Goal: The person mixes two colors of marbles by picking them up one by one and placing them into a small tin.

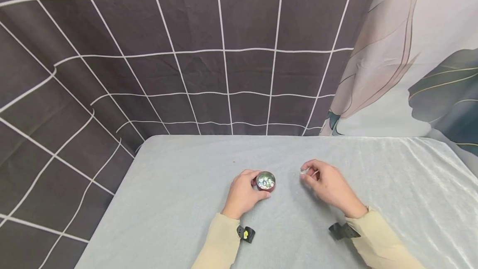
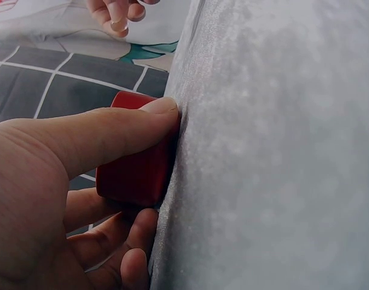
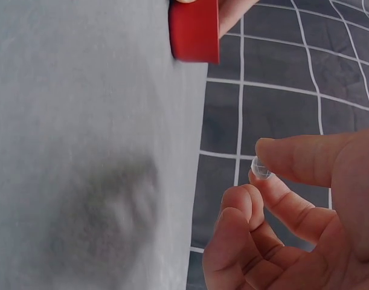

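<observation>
A small round red container stands on the cloth-covered table, left of the middle in the head view. My left hand grips it from the side, thumb along the near wall and fingers round the far one. Several clear, shiny glass marbles lie inside it. To the right, my right hand is raised over the cloth and pinches one clear glass marble between thumb and index finger. Its other fingers are curled in. A gap separates this hand from the container.
Pale grey velvety cloth covers the table, with creases at the right. Behind and at the left hangs a dark curtain with a white grid. A leaf-patterned light curtain hangs at the back right.
</observation>
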Demonstrator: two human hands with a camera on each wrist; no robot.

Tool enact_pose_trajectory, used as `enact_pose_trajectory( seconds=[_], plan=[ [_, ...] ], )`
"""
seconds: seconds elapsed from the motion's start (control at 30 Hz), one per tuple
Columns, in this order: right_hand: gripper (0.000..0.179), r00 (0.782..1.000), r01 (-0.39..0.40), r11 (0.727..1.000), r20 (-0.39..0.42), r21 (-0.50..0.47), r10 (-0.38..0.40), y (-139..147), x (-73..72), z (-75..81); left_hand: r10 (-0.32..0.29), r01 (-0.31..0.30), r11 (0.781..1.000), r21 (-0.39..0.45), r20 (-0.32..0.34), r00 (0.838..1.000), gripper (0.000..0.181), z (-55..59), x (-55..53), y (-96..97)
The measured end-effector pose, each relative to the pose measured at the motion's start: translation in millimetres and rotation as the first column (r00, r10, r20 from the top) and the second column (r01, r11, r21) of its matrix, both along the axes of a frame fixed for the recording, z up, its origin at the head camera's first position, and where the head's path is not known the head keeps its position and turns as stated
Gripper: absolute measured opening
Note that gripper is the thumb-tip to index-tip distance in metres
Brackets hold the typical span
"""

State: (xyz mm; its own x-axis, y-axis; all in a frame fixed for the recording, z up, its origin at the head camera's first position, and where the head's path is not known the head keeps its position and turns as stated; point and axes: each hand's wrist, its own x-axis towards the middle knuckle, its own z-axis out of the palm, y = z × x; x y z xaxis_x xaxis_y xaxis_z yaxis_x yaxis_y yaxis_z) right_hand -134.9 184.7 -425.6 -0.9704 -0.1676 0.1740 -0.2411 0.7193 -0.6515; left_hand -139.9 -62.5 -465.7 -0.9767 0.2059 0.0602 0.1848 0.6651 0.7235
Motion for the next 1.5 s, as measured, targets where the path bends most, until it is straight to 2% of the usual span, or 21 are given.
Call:
enact_pose_trajectory(
  seconds=[0.6,1.5],
  plan=[
    [0.009,1.000,-0.006,1.000,0.005,-0.014,0.006,-17.0,1.9,-3.5,0.003,-0.003,1.000,-0.011,0.002,1.000,0.055,0.5,-0.1,-0.1],
    [0.009,0.997,-0.067,0.996,0.019,-0.053,0.069,-43.3,3.3,-4.7,-0.006,0.006,1.000,-0.013,-0.028,1.000,0.055,-1.4,-1.3,-0.2]
  ],
)
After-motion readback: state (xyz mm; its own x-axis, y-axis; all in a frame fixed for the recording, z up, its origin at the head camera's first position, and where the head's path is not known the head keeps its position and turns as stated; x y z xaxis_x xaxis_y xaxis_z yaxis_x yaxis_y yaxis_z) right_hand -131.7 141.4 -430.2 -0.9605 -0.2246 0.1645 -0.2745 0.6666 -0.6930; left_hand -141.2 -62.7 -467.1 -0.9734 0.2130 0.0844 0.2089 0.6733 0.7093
